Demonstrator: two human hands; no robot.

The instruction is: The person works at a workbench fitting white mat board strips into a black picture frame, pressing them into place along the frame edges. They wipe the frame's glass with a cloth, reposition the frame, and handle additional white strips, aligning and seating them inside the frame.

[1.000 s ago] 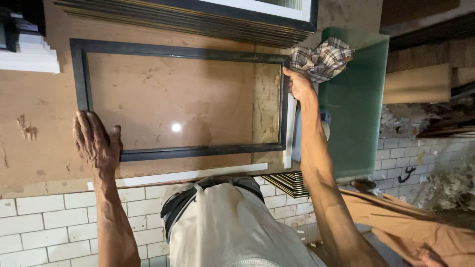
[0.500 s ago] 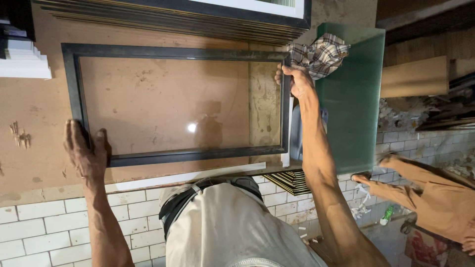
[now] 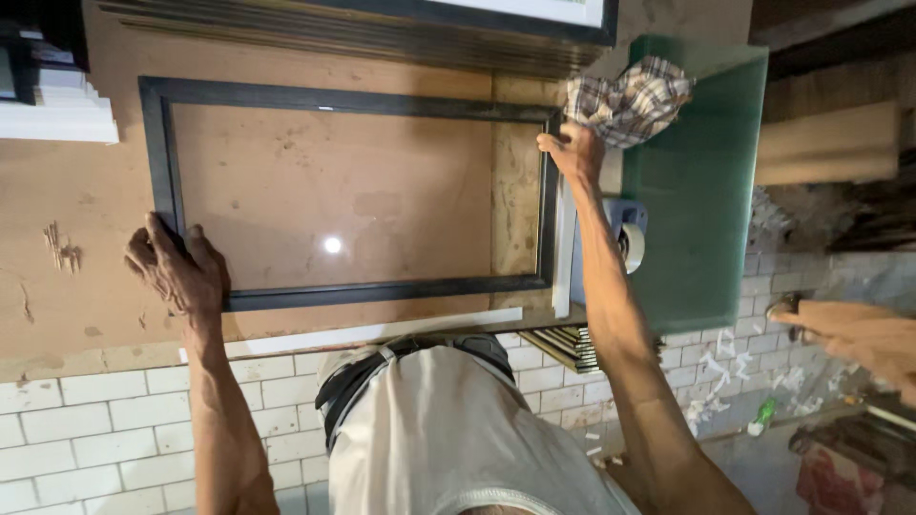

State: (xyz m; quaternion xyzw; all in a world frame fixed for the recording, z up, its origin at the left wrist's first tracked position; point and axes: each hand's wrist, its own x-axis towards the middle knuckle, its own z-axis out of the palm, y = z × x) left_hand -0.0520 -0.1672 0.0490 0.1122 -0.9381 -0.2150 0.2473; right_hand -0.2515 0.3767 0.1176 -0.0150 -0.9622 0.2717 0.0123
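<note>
Looks like positioning: left hand (image 3: 176, 272) clamps the black rectangular glazed picture frame (image 3: 353, 291)'s corner, right hand (image 3: 575, 153) grips its far edge; next needs steady, level handling.

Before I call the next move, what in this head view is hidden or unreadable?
- Head view: the black frame's near-left corner is covered by the left hand.
- The right hand's fingertips curl over the frame's far-right corner; the grip underneath is hidden.
- The checked cloth hides the green glass sheet's corner.
- The tape roll is partly behind the right forearm.
</note>
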